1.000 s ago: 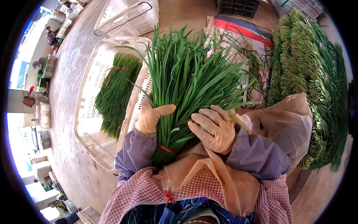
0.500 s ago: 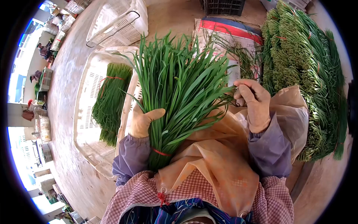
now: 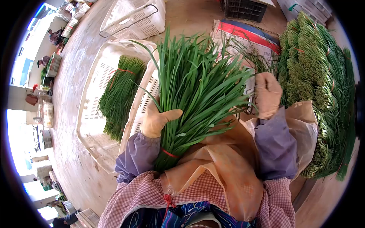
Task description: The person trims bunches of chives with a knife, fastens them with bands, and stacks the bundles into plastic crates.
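My left hand (image 3: 159, 118), in a tan glove, is wrapped round a big bunch of green garlic chives (image 3: 201, 87), with the thumb across the front. A red band (image 3: 170, 153) ties the bunch near its lower end, which rests against my apron. The leaves fan out up and to the right. My right hand (image 3: 268, 95), also gloved and slightly blurred, is just right of the leaf tips with its fingers curled in; what they hold, if anything, is hidden. Below both hands spreads a tan plastic apron (image 3: 224, 152).
Left of me is a white plastic crate (image 3: 89, 125) holding a tied chive bundle (image 3: 123, 95). Another white crate (image 3: 133, 19) and a black crate (image 3: 243, 10) are farther off. Loose leaves lie on a printed sack (image 3: 228, 38). Banded green bundles (image 3: 308, 76) are piled on the right.
My right hand has moved slightly right, away from the leaf tips, and turned. My left hand keeps hold of the chives. The whole view has shifted a little.
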`<state>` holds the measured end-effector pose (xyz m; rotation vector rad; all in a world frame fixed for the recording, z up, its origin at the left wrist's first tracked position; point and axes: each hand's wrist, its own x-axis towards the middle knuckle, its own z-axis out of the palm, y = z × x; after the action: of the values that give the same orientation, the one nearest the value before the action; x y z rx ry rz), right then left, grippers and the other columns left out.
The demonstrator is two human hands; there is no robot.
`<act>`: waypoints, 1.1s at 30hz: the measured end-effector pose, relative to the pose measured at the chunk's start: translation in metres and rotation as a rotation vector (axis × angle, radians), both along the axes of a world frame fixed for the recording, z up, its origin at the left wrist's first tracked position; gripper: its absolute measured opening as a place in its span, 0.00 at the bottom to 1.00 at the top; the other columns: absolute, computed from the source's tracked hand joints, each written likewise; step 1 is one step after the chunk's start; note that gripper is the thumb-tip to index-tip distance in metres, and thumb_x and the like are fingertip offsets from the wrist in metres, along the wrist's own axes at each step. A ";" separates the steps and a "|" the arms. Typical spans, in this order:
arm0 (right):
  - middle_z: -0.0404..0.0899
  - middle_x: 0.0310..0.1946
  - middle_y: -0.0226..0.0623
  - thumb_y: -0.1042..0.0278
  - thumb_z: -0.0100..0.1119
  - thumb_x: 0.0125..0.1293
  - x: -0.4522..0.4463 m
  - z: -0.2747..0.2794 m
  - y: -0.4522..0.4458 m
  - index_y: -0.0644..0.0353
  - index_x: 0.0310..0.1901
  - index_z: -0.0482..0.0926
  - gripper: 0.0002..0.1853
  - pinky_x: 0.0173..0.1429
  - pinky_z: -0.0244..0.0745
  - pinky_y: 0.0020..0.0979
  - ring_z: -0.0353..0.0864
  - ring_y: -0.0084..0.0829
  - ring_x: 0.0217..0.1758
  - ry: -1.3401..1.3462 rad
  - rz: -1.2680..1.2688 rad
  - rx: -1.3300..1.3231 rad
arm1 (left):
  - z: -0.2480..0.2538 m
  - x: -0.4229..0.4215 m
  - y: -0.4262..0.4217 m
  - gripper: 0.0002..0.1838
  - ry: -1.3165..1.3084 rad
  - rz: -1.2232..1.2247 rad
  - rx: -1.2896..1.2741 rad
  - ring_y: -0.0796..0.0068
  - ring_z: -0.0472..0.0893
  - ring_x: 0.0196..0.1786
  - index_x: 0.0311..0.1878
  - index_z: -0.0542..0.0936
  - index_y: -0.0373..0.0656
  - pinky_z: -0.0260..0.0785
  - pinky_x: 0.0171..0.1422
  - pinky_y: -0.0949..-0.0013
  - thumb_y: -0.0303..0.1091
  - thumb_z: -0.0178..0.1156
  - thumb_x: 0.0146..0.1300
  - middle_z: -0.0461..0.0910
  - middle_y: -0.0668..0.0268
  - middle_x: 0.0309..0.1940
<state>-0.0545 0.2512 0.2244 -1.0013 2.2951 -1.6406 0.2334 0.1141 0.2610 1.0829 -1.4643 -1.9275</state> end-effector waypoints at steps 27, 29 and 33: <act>0.82 0.34 0.31 0.76 0.63 0.68 0.038 0.069 -0.079 0.65 0.49 0.82 0.09 0.44 0.75 0.22 0.79 0.20 0.37 -0.288 0.522 -0.066 | 0.001 0.004 -0.001 0.26 -0.006 0.023 0.142 0.71 0.83 0.48 0.60 0.77 0.32 0.74 0.56 0.67 0.25 0.68 0.57 0.84 0.60 0.47; 0.78 0.29 0.27 0.74 0.63 0.69 0.035 0.059 -0.092 0.68 0.49 0.82 0.10 0.38 0.72 0.21 0.75 0.17 0.31 -0.358 0.594 -0.082 | 0.004 0.004 -0.002 0.26 -0.031 0.022 0.125 0.71 0.83 0.48 0.60 0.77 0.32 0.74 0.55 0.68 0.25 0.68 0.58 0.84 0.60 0.47; 0.75 0.24 0.24 0.71 0.62 0.70 0.043 0.054 -0.107 0.65 0.46 0.81 0.08 0.31 0.66 0.22 0.70 0.17 0.26 -0.407 0.688 0.045 | 0.005 0.005 0.000 0.24 -0.061 0.020 0.063 0.72 0.82 0.47 0.59 0.79 0.33 0.74 0.56 0.68 0.27 0.69 0.58 0.85 0.61 0.46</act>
<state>-0.0116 0.1440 0.2784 -1.1412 1.4855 -1.3293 0.2388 0.1140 0.2659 1.1899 -1.4287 -1.9542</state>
